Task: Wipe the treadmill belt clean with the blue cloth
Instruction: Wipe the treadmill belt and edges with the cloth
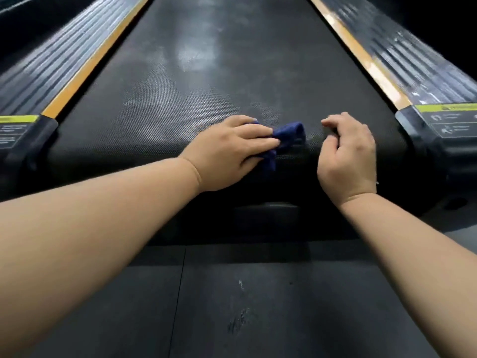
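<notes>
The black textured treadmill belt [206, 81] runs away from me, with pale smears and a light reflection along its middle. At its near rounded end lies a bunched dark blue cloth [289, 134]. My left hand [229, 151] holds the cloth's left part against the belt, fingers laid over it and thumb under. My right hand [346, 156] rests just right of the cloth, fingers loosely curled, fingertips touching the belt edge, holding nothing.
Ribbed grey side rails with orange strips flank the belt, one on the left [64, 71] and one on the right [402, 60]. Black end caps with yellow-green warning labels [446, 117] sit at the near corners. Dark rubber floor mats [245, 306] lie below.
</notes>
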The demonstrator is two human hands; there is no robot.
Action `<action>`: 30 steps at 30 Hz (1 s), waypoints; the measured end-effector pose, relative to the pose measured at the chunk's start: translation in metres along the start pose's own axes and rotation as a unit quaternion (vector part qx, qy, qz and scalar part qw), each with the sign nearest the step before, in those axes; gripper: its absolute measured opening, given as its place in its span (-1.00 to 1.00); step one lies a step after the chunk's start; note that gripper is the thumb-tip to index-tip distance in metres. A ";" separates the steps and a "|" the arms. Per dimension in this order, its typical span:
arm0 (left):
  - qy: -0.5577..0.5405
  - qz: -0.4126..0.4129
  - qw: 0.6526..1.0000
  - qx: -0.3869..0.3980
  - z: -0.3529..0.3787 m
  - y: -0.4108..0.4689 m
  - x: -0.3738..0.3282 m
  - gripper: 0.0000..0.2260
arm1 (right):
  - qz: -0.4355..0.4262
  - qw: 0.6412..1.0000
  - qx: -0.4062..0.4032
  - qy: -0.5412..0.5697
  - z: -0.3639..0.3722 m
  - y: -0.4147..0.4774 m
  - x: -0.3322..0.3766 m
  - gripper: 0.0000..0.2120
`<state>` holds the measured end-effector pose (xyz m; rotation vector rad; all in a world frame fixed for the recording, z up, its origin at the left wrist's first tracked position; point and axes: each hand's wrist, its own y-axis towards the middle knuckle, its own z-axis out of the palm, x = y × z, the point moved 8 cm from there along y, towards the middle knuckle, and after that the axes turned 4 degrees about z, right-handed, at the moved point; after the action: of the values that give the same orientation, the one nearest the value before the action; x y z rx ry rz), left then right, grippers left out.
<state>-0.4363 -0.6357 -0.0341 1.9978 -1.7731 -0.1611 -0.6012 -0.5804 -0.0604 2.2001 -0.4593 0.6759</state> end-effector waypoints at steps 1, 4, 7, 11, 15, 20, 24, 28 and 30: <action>-0.015 -0.016 1.000 0.020 0.001 -0.009 0.007 -0.73 | 0.003 1.000 0.002 -0.001 0.000 0.000 0.000 -0.68; -0.019 -0.093 0.994 0.055 -0.019 -0.078 0.055 -0.73 | -0.004 1.000 0.017 -0.016 0.000 -0.001 -0.003 -0.69; 0.024 -0.233 0.971 0.037 -0.062 -0.158 0.107 -0.74 | 0.000 1.000 0.020 -0.020 -0.002 -0.011 0.004 -0.69; 0.009 -0.297 0.955 -0.011 -0.042 -0.118 0.087 -0.72 | 0.011 1.000 0.026 0.007 0.018 -0.016 0.037 -0.66; -0.027 -0.206 0.976 -0.061 -0.003 -0.028 0.035 -0.74 | 0.018 1.000 -0.014 0.015 0.025 0.013 0.057 -0.63; 0.008 -0.239 0.971 -0.016 -0.034 -0.114 0.073 -0.75 | 0.065 0.998 0.007 -0.007 0.022 0.027 0.040 -0.62; 0.068 -0.365 0.928 -0.023 -0.047 -0.159 0.102 -0.73 | 0.032 0.998 0.050 -0.034 0.034 0.014 0.047 -0.60; 0.043 -0.300 0.946 -0.114 -0.019 -0.083 0.048 -0.81 | -0.008 0.994 0.099 -0.051 0.050 0.024 0.068 -0.60; -0.003 -0.206 0.969 -0.134 -0.007 -0.045 0.012 -0.83 | -0.016 0.990 0.121 -0.069 0.054 0.035 0.072 -0.58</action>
<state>-0.3908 -0.6422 -0.0435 2.1321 -1.2380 -0.5112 -0.5443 -0.6515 -0.0274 2.4888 -0.4297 0.5887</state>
